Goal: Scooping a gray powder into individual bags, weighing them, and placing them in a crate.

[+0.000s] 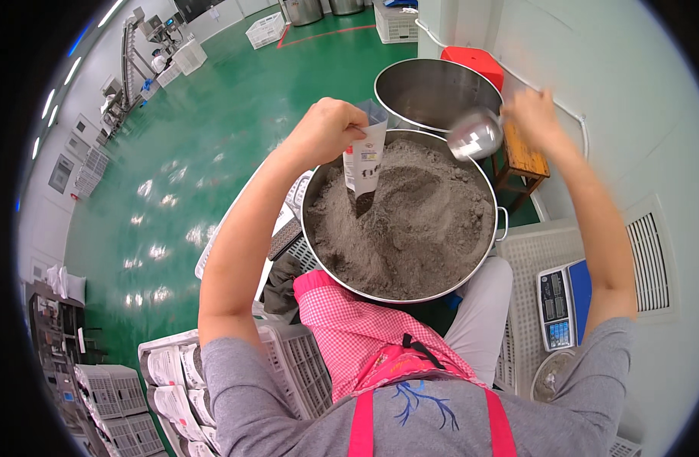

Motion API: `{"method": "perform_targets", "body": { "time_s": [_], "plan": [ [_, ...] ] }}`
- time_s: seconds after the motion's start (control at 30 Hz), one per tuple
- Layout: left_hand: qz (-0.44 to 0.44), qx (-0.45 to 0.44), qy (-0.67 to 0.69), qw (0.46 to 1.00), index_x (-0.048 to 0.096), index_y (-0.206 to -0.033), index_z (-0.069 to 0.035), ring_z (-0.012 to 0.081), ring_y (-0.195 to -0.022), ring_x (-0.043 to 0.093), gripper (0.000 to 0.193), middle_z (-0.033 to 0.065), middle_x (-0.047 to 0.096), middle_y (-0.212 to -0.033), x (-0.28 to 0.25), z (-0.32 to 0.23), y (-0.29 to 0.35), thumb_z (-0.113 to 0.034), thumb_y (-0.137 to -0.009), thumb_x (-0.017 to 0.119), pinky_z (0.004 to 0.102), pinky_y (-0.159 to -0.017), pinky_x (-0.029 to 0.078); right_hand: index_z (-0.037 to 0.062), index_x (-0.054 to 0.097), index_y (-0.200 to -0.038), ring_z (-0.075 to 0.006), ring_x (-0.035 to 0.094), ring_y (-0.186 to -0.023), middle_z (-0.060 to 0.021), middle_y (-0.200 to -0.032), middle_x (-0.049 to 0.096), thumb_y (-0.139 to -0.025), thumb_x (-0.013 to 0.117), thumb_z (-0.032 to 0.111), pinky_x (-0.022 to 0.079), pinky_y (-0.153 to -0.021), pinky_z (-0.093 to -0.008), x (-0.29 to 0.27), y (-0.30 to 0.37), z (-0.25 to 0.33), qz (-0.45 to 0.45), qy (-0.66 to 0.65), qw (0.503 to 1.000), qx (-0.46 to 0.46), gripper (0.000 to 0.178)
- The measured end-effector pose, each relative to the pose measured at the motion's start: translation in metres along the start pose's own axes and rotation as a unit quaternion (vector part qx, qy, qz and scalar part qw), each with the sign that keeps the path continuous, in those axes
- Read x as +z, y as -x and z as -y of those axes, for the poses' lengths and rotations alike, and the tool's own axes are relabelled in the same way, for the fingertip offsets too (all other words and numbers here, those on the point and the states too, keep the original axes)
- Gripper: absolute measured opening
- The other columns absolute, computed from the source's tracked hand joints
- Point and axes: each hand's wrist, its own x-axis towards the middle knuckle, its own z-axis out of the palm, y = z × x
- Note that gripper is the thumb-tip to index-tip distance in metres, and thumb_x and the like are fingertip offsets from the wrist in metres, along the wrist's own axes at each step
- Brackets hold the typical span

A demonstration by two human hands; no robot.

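Observation:
My left hand point(327, 133) pinches the top of a white printed pouch point(363, 164) and holds it upright over a large steel pot point(305, 217). Dark contents show through the lower end of the pouch, just above the grey-brown powder point(418, 236) that fills much of the pot. To the right, my right hand point(532, 118) is closed and blurred by motion. It grips a shiny round metal scoop point(476, 135), raised above the pot's far right rim. The scoop's handle is mostly hidden in the hand, and its inside cannot be made out.
A second steel pot point(395, 107) stands behind, beside a wooden stool point(526, 164) and a red object point(475, 61). At right, a digital scale point(553, 308) rests near a white crate point(536, 263). A crate of filled pouches point(170, 400) sits at lower left.

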Motion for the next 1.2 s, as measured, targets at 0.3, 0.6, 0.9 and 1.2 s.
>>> {"method": "perform_targets", "body": {
  "time_s": [0.3, 0.6, 0.9, 1.2],
  "plan": [
    [-0.027, 0.007, -0.032, 0.999, 0.072, -0.091, 0.000, 0.0317, -0.077, 0.065, 0.012, 0.0152, 0.068, -0.084, 0.001, 0.009, 0.022, -0.004, -0.081, 0.068, 0.0398, -0.072, 0.051, 0.0246, 0.079, -0.098, -0.0279, 0.062, -0.109, -0.0047, -0.101, 0.074, -0.078, 0.069, 0.016, 0.039, -0.091, -0.0485, 0.170, 0.067, 0.111, 0.236, -0.247, 0.938, 0.061, 0.024],
    [0.017, 0.017, -0.023, 0.999, 0.071, -0.090, 0.001, 0.0322, -0.078, 0.066, 0.011, 0.0169, 0.067, -0.086, 0.004, 0.022, 0.024, -0.002, -0.080, 0.068, 0.0397, -0.069, 0.052, 0.0115, 0.077, -0.100, -0.0273, 0.065, -0.105, -0.0105, -0.102, 0.073, -0.085, 0.071, 0.020, 0.046, -0.094, -0.0418, 0.112, 0.020, 0.054, 0.171, -0.473, 0.862, 0.063, 0.018],
    [0.105, 0.057, -0.083, 0.989, 0.071, -0.091, -0.001, 0.0365, -0.094, 0.064, 0.012, 0.0168, 0.066, -0.093, 0.037, 0.020, 0.005, -0.005, -0.079, 0.068, 0.0447, -0.082, 0.051, 0.0051, 0.074, -0.102, -0.0161, 0.061, -0.084, -0.0044, -0.090, 0.069, -0.087, 0.068, 0.011, 0.049, -0.076, -0.0314, -0.045, -0.028, -0.005, 0.068, -0.481, 0.874, -0.021, 0.017],
    [0.021, 0.136, -0.047, 0.989, 0.072, -0.088, -0.001, 0.0351, -0.087, 0.065, 0.011, 0.0153, 0.068, -0.089, 0.057, -0.005, -0.012, -0.005, -0.078, 0.069, 0.0438, -0.076, 0.052, 0.0162, 0.076, -0.091, -0.0207, 0.056, -0.107, -0.0021, -0.093, 0.064, -0.081, 0.070, 0.011, 0.034, -0.101, -0.0433, -0.131, -0.037, 0.098, -0.087, 0.027, 0.976, -0.198, 0.013]
  ]
}}
